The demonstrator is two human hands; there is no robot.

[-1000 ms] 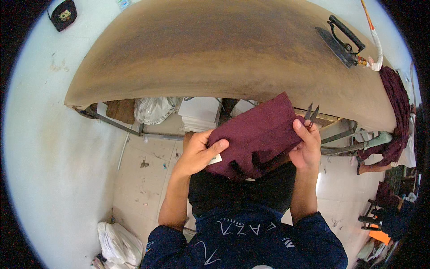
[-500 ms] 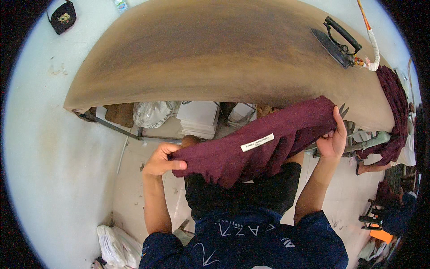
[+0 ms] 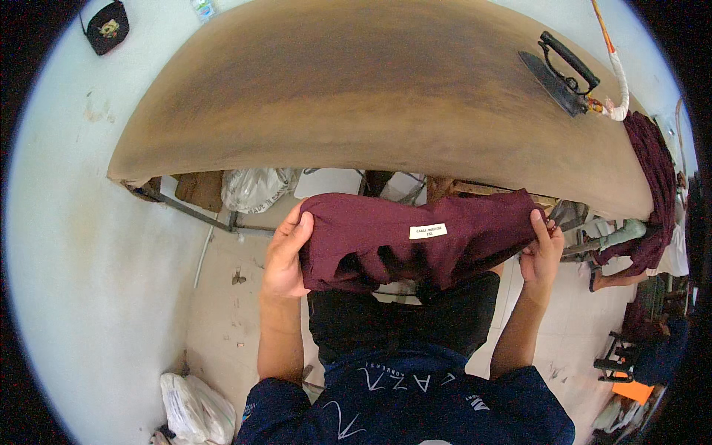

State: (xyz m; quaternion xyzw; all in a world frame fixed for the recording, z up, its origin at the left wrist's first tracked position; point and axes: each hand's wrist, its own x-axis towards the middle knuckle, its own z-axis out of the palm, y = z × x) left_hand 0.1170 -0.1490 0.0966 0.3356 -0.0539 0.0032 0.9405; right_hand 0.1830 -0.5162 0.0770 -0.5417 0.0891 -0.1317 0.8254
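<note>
Maroon cloth [image 3: 386,222], long axis left to right, label [image 3: 428,231] showing

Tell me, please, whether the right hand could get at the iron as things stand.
Probably yes, if the right hand first lets go of the cloth; the iron rests on the table toward that side, and nothing covers its handle.

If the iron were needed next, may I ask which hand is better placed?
Probably the right hand: it is nearer the iron than the left hand is. Both hands grip the maroon cloth, though, so the right would have to let go first.
</note>
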